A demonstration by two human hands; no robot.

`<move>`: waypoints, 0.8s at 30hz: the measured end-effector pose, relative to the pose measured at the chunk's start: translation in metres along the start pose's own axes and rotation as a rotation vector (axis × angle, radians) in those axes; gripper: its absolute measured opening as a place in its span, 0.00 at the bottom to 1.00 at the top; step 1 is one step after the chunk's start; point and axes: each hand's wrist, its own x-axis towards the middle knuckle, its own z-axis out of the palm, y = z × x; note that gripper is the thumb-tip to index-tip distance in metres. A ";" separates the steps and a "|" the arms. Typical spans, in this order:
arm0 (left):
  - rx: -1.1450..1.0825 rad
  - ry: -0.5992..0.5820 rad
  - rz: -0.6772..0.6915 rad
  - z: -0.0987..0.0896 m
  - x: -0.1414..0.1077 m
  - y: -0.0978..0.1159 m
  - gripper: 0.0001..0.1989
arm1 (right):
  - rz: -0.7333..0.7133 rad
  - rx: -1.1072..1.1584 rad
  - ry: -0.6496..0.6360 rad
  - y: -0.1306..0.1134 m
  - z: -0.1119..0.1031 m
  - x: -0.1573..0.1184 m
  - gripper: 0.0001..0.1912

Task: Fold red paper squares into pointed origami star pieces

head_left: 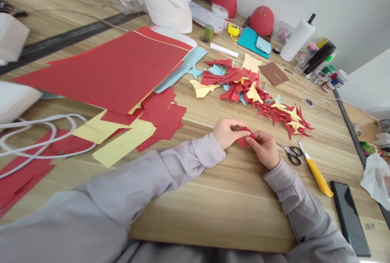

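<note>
Between my two hands is a small piece of folded red paper [243, 141], pinched above the wooden table. My left hand [229, 133] grips its left side with thumb and fingers. On the other side my right hand [263, 147] pinches the paper's right edge. The fingers partly cover the paper, so its full shape is hidden. Just beyond my hands lies a heap of folded paper pieces [262, 106], mostly red with some yellow and blue. Black-handled scissors [293, 155] and a yellow utility knife [318, 175] rest to the right of my right hand.
Large red paper sheets [115, 68] cover the table at left, with yellow paper strips [123, 141] in front. A white cable [45, 149] coils at far left. A black phone [350, 218] lies at right. Bottles, a yellow tape measure [233, 30] and tissues [166, 5] stand at the back.
</note>
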 end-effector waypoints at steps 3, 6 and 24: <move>0.005 0.002 0.007 0.000 0.000 -0.001 0.09 | -0.014 -0.029 0.005 0.000 0.000 0.000 0.17; 0.013 0.004 0.015 0.000 0.000 -0.003 0.09 | -0.020 -0.042 0.003 0.001 0.000 0.000 0.17; 0.015 -0.012 -0.020 0.001 -0.001 -0.001 0.07 | -0.083 -0.164 -0.011 -0.004 0.001 -0.002 0.16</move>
